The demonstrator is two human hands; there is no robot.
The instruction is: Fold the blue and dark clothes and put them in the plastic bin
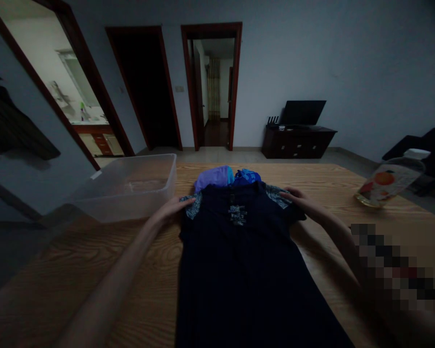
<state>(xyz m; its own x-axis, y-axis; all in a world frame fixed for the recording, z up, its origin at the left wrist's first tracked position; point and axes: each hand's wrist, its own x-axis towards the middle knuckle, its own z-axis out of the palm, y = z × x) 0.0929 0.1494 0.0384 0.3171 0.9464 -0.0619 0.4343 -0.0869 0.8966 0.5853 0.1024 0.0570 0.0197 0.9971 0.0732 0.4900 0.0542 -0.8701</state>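
A dark navy short-sleeved top [239, 270] lies front up on the wooden table, its neckline away from me and its lower end beyond the bottom edge of the view. Grey patterned patches cover its shoulders, and a patterned trim runs down below the collar. My left hand [172, 209] grips the left shoulder by the sleeve, fingertips over the patterned patch. On the opposite shoulder my right hand [301, 200] is closed at the sleeve edge. Just past the collar are a purple bundle of cloth [213, 177] and a bright blue one [247, 177].
A clear plastic bin [130, 200] stands at the table's left edge. To the right is a large clear bottle [387, 183] with a white cap and some yellowish liquid. The wooden table [145, 270] ends beyond the cloth bundles. A television [303, 112] stands on a low cabinet [297, 142] by the wall.
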